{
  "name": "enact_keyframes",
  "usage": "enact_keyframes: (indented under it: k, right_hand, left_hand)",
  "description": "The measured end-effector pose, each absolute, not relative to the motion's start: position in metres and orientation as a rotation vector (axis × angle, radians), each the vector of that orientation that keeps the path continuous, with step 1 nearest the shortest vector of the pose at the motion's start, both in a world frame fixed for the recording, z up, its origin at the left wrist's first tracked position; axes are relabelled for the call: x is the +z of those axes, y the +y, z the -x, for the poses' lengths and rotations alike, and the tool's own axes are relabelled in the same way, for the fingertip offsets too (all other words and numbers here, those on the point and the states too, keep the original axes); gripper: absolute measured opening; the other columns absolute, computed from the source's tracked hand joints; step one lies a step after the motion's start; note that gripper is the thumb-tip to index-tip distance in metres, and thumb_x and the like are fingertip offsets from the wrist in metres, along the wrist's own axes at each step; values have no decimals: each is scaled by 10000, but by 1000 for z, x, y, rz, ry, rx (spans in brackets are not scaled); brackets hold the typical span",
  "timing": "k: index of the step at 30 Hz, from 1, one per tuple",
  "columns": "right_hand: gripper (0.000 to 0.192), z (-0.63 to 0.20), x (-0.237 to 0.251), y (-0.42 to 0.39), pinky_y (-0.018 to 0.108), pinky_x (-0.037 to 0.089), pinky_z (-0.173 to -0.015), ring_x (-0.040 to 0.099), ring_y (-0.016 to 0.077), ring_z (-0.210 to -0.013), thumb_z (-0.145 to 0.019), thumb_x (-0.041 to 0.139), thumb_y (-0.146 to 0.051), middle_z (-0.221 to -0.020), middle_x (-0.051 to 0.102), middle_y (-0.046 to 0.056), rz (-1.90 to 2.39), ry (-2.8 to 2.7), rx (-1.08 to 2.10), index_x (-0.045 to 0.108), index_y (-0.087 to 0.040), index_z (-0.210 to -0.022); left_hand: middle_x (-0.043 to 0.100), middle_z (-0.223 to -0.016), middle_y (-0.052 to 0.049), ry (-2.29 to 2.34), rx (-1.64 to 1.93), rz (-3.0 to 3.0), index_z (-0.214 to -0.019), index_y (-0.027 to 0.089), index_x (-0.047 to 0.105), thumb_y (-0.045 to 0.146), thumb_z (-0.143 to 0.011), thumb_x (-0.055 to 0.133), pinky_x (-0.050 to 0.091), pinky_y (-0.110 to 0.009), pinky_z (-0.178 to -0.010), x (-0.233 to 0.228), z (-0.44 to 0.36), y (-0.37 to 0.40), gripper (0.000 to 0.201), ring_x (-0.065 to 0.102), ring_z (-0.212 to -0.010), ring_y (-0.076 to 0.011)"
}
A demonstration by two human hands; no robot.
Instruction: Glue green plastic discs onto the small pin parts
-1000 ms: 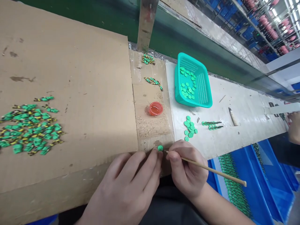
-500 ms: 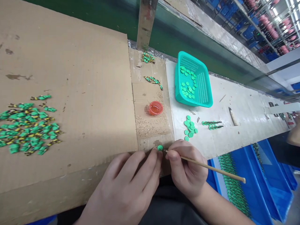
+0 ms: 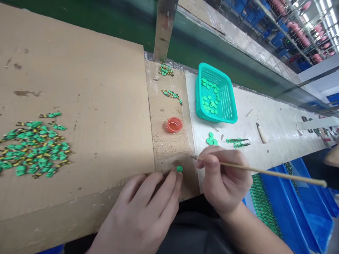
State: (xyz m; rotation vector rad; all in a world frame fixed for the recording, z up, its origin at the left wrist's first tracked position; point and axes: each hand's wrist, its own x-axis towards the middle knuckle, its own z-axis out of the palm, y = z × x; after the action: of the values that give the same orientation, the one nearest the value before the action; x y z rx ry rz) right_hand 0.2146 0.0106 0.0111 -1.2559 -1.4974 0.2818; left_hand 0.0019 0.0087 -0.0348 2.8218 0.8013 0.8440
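Green disc (image 3: 179, 168) is lying flat on the brown cardboard strip (image 3: 169, 148), near its front edge, pinned at its near rim by fingertips of the left hand (image 3: 143, 215); that hand is laid flat, fingers extended and together, nothing gripped. Right hand (image 3: 225, 180) is curled closed around a thin wooden stick (image 3: 265, 171), pinched between thumb and fingers; the stick tip is seen just right of the disc, raised off it, not touching. Red cap (image 3: 173, 125) with liquid is set farther back on the same strip. More green discs (image 3: 211, 140) are piled on the white sheet (image 3: 278, 130), partly hidden by the right hand. Teal basket (image 3: 225, 102) holding discs is placed behind them. Green-and-yellow parts (image 3: 34, 148) are spread on the large cardboard (image 3: 79, 88) at left
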Motion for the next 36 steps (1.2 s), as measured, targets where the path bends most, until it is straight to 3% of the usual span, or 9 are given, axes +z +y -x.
enact_keyframes:
  k: [5, 10, 18, 29, 36]
  right_hand:
    - [236, -218, 27, 73, 291, 553, -640, 654, 129, -642, -1119, 711, -302, -764, 642, -46, 1340, -1519, 156, 614, -252, -910]
    - [305, -217, 22, 105, 248, 489, -594, 587, 100, -599, -1118, 690, -288, -734, 611, -62, 1341, -1660, 216, 584, -240, -835]
    - [299, -218, 14, 103, 243, 480, -603, 583, 99, -601, -1109, 689, -291, -750, 626, -50, 1393, -1699, 231, 599, -232, -829]
    - [311, -217, 18, 103, 244, 466, -594, 557, 97, -585, -1116, 691, -285, -717, 600, -60, 1358, -1693, 148, 585, -236, -827]
    - [267, -226, 24, 65, 284, 530, -645, 648, 131, -646, -1125, 688, -286, -752, 645, -42, 1416, -1522, 96, 597, -254, -876]
  left_hand:
    - [752, -1439, -99, 840, 892, -2825, -1367, 90, 760, 163, -1114, 592, 460, -548, -975, -31, -5, 12, 313, 661, -1150, -321]
    - [763, -1426, -74, 856, 915, -2816, -1309, 137, 795, 201, -1134, 586, 464, -536, -981, -35, -8, 12, 280, 672, -1142, -301]
    - [761, -1426, -76, 874, 915, -2829, -1222, 157, 820, 204, -1135, 574, 458, -531, -995, -36, -8, 12, 264, 674, -1160, -300]
    - [759, -1425, -83, 874, 896, -2828, -1287, 153, 804, 202, -1122, 581, 462, -526, -989, -33, -6, 12, 282, 670, -1147, -297]
    - [764, -1404, -84, 865, 918, -2823, -1282, 159, 805, 216, -1114, 594, 464, -511, -985, -30, -9, 13, 276, 668, -1134, -296]
